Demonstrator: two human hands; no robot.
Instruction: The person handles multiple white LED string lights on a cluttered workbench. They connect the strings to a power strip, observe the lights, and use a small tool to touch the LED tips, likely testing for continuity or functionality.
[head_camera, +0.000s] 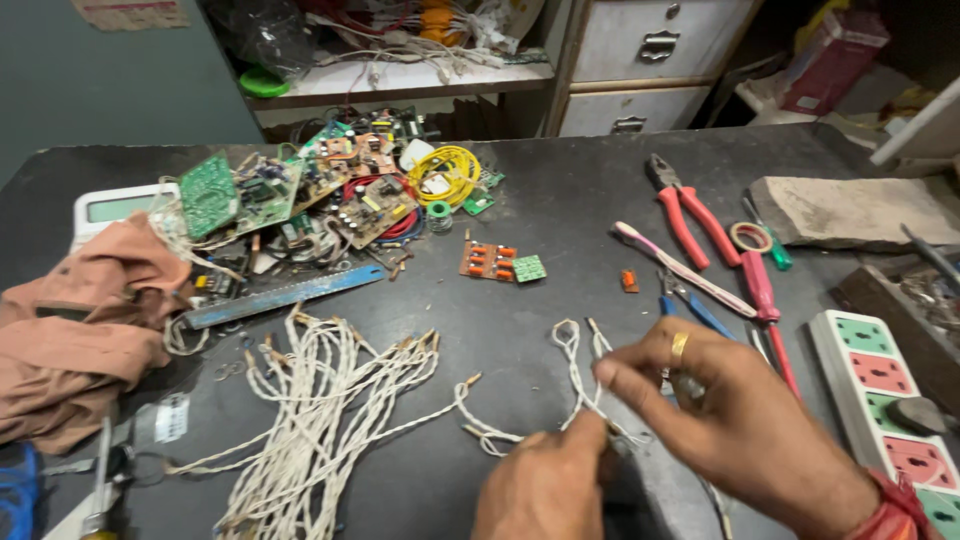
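Note:
A short length of white twisted wire (573, 372) loops up between my two hands at the table's near edge. My right hand (725, 420), with a gold ring on one finger, pinches the wire near its upper part. My left hand (545, 485) grips the wire's lower end just below. To the left lies a big loose bundle of the same white twisted wire (320, 410), with stripped copper ends pointing outwards. The bundle touches neither hand.
A heap of circuit boards (290, 195) and a yellow wire coil (447, 172) sit at the back left. Red pliers (685, 215), screwdrivers (762, 300), a power strip (885, 400), a blue ruler (285, 297), a pink cloth (85, 330) and a stone slab (850, 210) lie around.

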